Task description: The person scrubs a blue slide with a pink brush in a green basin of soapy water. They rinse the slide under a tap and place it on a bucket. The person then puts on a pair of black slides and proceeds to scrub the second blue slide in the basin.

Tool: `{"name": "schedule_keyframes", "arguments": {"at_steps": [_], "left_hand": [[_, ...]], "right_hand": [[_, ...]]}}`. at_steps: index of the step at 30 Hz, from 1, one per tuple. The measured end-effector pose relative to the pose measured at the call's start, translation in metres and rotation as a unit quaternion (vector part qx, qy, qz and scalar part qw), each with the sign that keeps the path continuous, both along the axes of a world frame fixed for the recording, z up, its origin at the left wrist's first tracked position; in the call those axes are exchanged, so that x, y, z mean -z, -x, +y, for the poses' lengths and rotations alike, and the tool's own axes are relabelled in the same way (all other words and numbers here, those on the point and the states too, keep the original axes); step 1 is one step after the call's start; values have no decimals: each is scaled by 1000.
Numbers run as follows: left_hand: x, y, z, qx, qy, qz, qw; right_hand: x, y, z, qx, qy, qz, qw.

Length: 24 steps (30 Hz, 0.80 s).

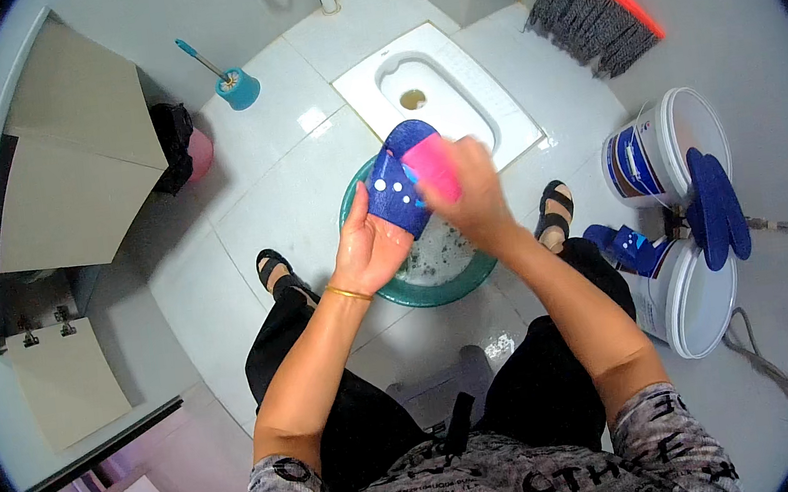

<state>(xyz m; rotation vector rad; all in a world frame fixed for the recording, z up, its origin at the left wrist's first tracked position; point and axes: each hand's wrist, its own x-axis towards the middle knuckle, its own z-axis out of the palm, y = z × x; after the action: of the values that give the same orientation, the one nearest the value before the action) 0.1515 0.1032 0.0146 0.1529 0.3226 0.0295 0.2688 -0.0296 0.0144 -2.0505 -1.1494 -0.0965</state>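
Observation:
My left hand holds a dark blue slide slipper with white dots on its strap, the thumb on its near side and the palm turned up under it. In my right hand, blurred, is a bright pink brush or scrubber laid against the slipper's upper side. Its working face is hidden. Beneath both hands a green basin stands on the floor, holding sudsy grey water.
A squat toilet lies just beyond the basin. Lidded white buckets stand at right, with blue slippers resting against them. A toilet brush holder, a pink bin and a cabinet are at left; a mop hangs at upper right.

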Motion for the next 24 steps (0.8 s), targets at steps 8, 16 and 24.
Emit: {"name": "schedule_keyframes", "arguments": {"at_steps": [8, 16, 24], "left_hand": [[2, 5, 0, -27, -2, 6, 1000], [-13, 4, 1, -39, -24, -16, 999], [-10, 6, 2, -29, -8, -26, 999]], "right_hand": [[7, 1, 1, -68, 14, -146, 987], [-9, 7, 5, -67, -32, -5, 997], [1, 18, 8, -37, -47, 33, 998]]}}
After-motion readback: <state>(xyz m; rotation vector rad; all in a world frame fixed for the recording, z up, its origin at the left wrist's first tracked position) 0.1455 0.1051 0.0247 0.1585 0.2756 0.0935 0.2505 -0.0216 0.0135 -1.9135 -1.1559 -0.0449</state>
